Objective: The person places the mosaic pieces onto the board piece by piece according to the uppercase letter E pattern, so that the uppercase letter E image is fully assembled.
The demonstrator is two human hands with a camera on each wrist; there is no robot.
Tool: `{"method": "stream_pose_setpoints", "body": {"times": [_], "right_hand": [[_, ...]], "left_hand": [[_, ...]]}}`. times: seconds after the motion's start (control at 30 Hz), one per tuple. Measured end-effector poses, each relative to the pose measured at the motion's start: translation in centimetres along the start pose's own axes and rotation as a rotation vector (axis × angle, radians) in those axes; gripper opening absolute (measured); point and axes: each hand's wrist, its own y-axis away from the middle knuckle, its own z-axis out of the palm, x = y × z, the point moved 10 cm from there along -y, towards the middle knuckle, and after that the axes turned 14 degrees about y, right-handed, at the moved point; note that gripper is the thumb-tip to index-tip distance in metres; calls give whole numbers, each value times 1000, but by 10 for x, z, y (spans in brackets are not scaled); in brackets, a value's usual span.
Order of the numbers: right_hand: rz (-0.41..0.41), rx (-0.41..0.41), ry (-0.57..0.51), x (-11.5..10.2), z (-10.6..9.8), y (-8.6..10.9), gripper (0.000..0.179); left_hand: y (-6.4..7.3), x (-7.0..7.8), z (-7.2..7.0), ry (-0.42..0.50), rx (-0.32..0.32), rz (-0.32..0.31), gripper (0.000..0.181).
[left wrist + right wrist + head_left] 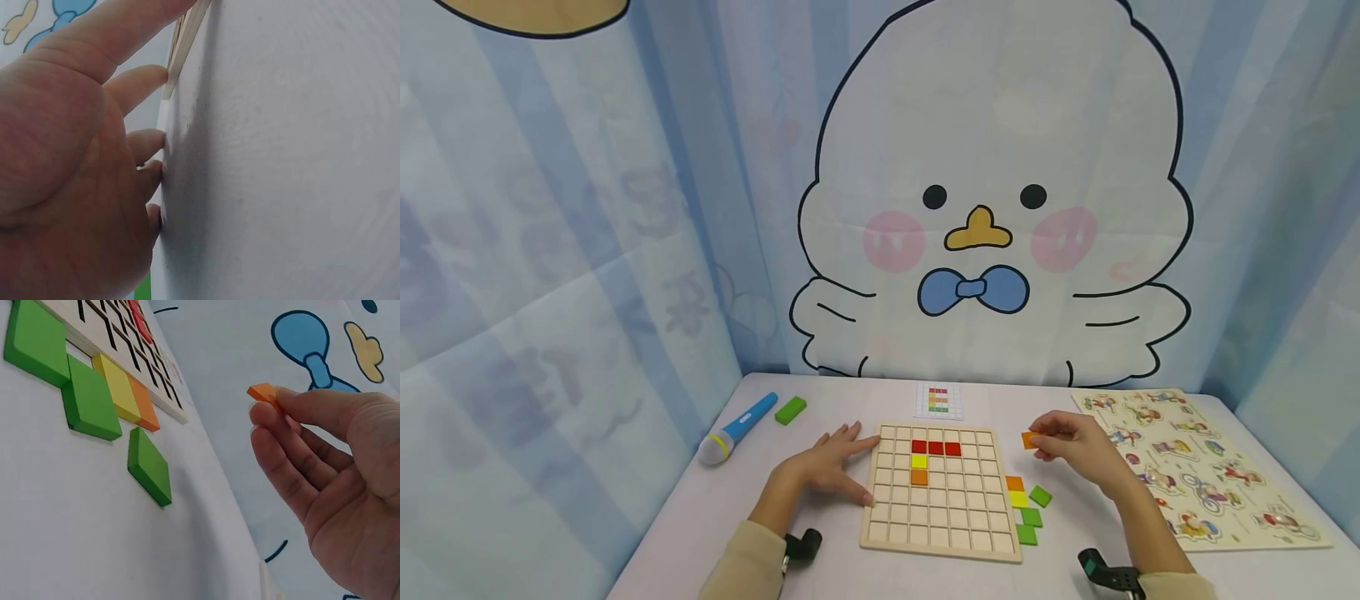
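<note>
A wooden grid board (962, 508) lies on the table, with a row of red tiles (936, 447), a yellow tile (919, 461) and an orange tile (919, 477) set in its squares. My left hand (823, 462) rests at the board's left edge, fingers spread, the thumb and index finger touching the frame. Beyond the board's right edge, my right hand (1071, 442) pinches another orange tile (264, 392) between thumb and fingers, raised above the table. Along that edge lie an orange tile (1015, 483), a yellow tile (1018, 499) and several green tiles (1032, 517).
Behind the board lies a small pattern card (938, 401) with coloured squares. A blue toy microphone (741, 427) and a green block (791, 410) are at the back left. On the right is a large picture board (1195, 467). Printed curtains (992, 342) surround the table.
</note>
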Motion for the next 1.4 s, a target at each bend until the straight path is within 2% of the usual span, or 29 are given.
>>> {"method": "stream_pose_setpoints", "body": {"times": [0.27, 0.77, 1.07, 1.17, 1.4], "right_hand": [[-21, -40, -18, -18, 25, -4, 36], [-76, -114, 67, -44, 66, -14, 32], [-149, -123, 104, -64, 87, -19, 33], [-150, -133, 117, -68, 95, -19, 33], [-188, -217, 126, -74, 115, -17, 24]], "left_hand": [[-1, -1, 1, -3, -3, -4, 104], [1, -2, -1, -20, 2, -12, 102], [1, 2, -1, -20, 0, -6, 102], [1, 3, -1, -8, 3, -11, 102], [1, 3, -1, -5, 4, -12, 102]]}}
